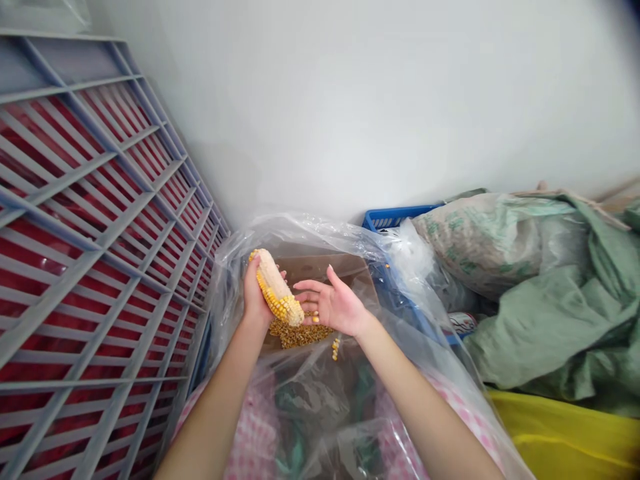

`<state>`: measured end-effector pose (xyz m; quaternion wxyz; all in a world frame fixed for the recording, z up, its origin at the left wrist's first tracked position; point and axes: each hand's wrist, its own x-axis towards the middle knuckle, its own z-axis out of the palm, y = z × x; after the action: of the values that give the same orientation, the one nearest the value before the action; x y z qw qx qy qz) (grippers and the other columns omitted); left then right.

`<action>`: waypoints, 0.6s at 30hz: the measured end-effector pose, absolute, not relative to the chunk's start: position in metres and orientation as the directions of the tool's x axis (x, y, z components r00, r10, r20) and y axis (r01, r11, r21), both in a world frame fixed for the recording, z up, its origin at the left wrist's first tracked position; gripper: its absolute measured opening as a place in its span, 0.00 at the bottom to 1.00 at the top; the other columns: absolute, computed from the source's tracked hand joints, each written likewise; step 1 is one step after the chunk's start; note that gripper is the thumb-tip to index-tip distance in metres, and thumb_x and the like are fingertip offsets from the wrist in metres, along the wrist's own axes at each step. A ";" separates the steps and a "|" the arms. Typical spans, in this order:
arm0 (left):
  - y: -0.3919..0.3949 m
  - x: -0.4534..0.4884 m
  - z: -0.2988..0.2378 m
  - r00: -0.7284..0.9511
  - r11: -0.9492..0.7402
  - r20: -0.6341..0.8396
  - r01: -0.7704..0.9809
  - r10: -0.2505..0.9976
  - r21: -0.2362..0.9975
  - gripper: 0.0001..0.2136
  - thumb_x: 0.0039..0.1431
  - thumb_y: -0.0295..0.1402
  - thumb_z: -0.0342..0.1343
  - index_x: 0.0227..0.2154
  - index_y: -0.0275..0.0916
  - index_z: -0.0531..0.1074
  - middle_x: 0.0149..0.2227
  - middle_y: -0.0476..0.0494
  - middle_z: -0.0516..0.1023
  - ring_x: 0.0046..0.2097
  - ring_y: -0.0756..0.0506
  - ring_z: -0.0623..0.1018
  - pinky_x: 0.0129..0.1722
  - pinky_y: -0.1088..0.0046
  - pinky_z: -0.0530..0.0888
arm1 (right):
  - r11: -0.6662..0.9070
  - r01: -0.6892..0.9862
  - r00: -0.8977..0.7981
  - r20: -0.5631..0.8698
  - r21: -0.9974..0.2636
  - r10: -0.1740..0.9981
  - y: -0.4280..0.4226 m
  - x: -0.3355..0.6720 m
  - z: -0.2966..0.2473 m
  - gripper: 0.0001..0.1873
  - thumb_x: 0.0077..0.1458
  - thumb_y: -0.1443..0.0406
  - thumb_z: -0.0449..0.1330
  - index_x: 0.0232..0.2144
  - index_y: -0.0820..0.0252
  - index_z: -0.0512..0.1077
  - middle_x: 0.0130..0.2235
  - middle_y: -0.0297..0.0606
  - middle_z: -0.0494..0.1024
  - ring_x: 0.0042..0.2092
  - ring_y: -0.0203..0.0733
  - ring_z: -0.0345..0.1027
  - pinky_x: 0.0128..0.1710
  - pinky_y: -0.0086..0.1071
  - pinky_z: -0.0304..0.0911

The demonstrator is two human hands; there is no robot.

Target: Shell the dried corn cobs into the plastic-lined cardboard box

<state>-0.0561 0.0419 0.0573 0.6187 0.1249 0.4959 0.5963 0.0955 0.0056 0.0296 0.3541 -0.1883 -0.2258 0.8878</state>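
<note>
My left hand [254, 293] is wrapped round an ear of corn [277, 290], tilted with its near end down to the right. Part of the cob is bare and pale, while yellow kernels still line its left and lower side. To the right of the cob, my right hand [336, 303] is spread with fingers apart, close to the ear. A few loose kernels show by its fingers. Beneath both hands, a pile of corn kernels [300, 335] lies in a cardboard box [345, 267] lined with a clear plastic bag [320, 230]. Several kernels stick to the plastic on the near side.
A tall grey-blue slatted crate [105, 247] with red behind it stands at the left. On the right are a blue basket [400, 215], a filled plastic sack [500, 240], green cloth [550, 327] and something yellow [570, 433]. A white wall [350, 113] rises behind.
</note>
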 end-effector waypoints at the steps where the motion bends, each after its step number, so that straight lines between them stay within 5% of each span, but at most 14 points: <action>1: 0.042 -0.057 0.059 -0.205 0.254 -0.465 -0.620 0.861 0.742 0.12 0.49 0.41 0.50 0.30 0.36 0.66 0.23 0.51 0.68 0.21 0.52 0.70 0.21 0.77 0.67 | -0.646 -0.550 -0.679 -0.166 -0.529 0.715 0.006 0.095 0.030 0.39 0.54 0.43 0.32 0.41 0.64 0.70 0.34 0.42 0.74 0.35 0.40 0.68 0.36 0.37 0.62; 12: 0.043 -0.059 0.059 -0.191 0.264 -0.476 -0.632 0.858 0.728 0.11 0.50 0.40 0.50 0.29 0.36 0.66 0.22 0.50 0.68 0.21 0.52 0.70 0.21 0.77 0.68 | -0.633 -0.527 -0.660 -0.196 -0.567 0.725 0.006 0.090 0.031 0.39 0.53 0.42 0.31 0.41 0.61 0.70 0.35 0.41 0.72 0.35 0.39 0.67 0.35 0.36 0.61; 15: 0.042 -0.055 0.055 -0.263 0.190 -0.409 -0.590 0.874 0.785 0.11 0.50 0.40 0.52 0.32 0.38 0.66 0.24 0.50 0.69 0.22 0.53 0.71 0.24 0.77 0.69 | -0.548 -0.437 -0.546 -0.274 -0.714 0.792 0.008 0.086 0.029 0.39 0.52 0.41 0.32 0.38 0.60 0.71 0.32 0.39 0.71 0.32 0.37 0.65 0.33 0.32 0.58; 18: 0.039 -0.048 0.048 -0.368 0.048 -0.260 -0.496 0.893 0.867 0.15 0.47 0.41 0.56 0.36 0.41 0.65 0.29 0.51 0.69 0.25 0.53 0.72 0.28 0.75 0.71 | -0.317 -0.148 -0.200 -0.286 -0.937 0.937 0.006 0.080 0.026 0.37 0.52 0.41 0.33 0.33 0.60 0.72 0.29 0.38 0.72 0.32 0.38 0.64 0.34 0.31 0.56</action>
<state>-0.0481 0.0386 0.0479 0.5257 0.1991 0.4978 0.6605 0.0805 0.0057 0.0263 0.4140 -0.4784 -0.4123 0.6556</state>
